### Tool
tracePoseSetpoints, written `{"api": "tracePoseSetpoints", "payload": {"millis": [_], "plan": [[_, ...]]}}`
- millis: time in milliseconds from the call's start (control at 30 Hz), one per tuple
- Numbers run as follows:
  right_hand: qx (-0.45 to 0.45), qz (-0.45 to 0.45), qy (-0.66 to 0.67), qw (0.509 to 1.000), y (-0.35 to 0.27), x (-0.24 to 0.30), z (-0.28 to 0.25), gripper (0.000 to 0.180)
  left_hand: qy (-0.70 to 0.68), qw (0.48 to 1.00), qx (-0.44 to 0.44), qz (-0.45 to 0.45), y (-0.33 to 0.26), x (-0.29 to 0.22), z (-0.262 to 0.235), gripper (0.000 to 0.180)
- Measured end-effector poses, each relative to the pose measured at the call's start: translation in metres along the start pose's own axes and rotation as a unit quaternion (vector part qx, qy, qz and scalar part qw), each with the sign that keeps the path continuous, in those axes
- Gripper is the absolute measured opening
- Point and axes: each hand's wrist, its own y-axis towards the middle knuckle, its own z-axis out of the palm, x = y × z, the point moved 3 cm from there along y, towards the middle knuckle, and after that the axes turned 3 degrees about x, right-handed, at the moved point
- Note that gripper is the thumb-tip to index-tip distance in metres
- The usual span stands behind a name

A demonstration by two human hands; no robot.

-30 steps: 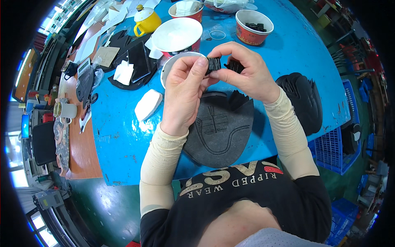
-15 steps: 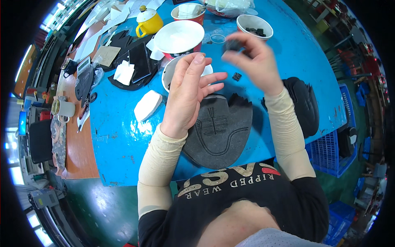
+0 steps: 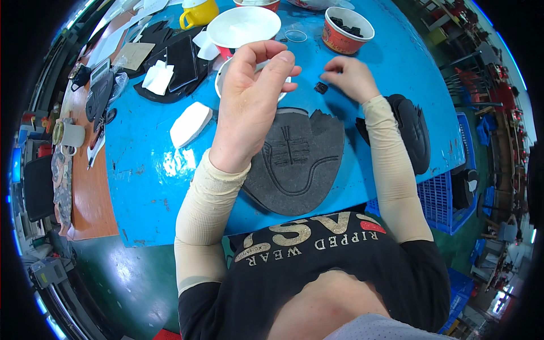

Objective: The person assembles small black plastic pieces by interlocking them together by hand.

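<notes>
My left hand (image 3: pixel 249 102) is raised over the left side of a dark grey stitched fabric piece (image 3: pixel 294 164) shaped like a shoe upper. Its thumb and index finger come together, the other fingers bent behind. A tiny dark spot shows at the fingertips, too small to name. Farther right, my right hand (image 3: pixel 352 78) has thumb and forefinger apart with nothing seen between them. Just beside its fingertips, a small black clump (image 3: pixel 321 87) lies on the blue table (image 3: pixel 153 198). A red paper bowl (image 3: pixel 340 44) beyond it holds several black pieces (image 3: pixel 347 26).
A white-topped bowl (image 3: pixel 243 25) and a yellow mug (image 3: pixel 199 13) stand at the back. My left hand partly hides another white bowl (image 3: pixel 222 79). White block (image 3: pixel 191 124), phone (image 3: pixel 182 63) and black fabric lie left; stacked black padded pieces (image 3: pixel 409 133) lie right.
My right hand no longer holds the dark clump and has come down beside the small black one. More black pieces show in the red bowl. The view has shifted slightly.
</notes>
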Motion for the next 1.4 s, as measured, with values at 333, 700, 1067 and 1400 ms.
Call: {"api": "tracePoseSetpoints", "payload": {"millis": [333, 700, 1067, 1400], "plan": [[0.022, 0.008, 0.216, 0.976, -0.007, 0.018, -0.001, 0.021, 0.093, 0.995, 0.017, 0.039, -0.002, -0.003, 0.004, 0.024], [0.199, -0.061, 0.697, 0.686, -0.032, 0.102, -0.015, 0.026, 0.272, 0.931, -0.014, 0.243, -0.005, -0.007, 0.003, 0.028], [0.153, -0.043, 0.673, 0.723, -0.033, 0.093, -0.020, 0.016, 0.272, 0.937, -0.048, 0.214, -0.006, -0.007, 0.006, 0.015], [0.138, -0.012, 0.680, 0.720, -0.034, 0.095, -0.021, 0.014, 0.030, 0.998, -0.017, 0.043, -0.004, -0.006, 0.004, 0.019]]}}
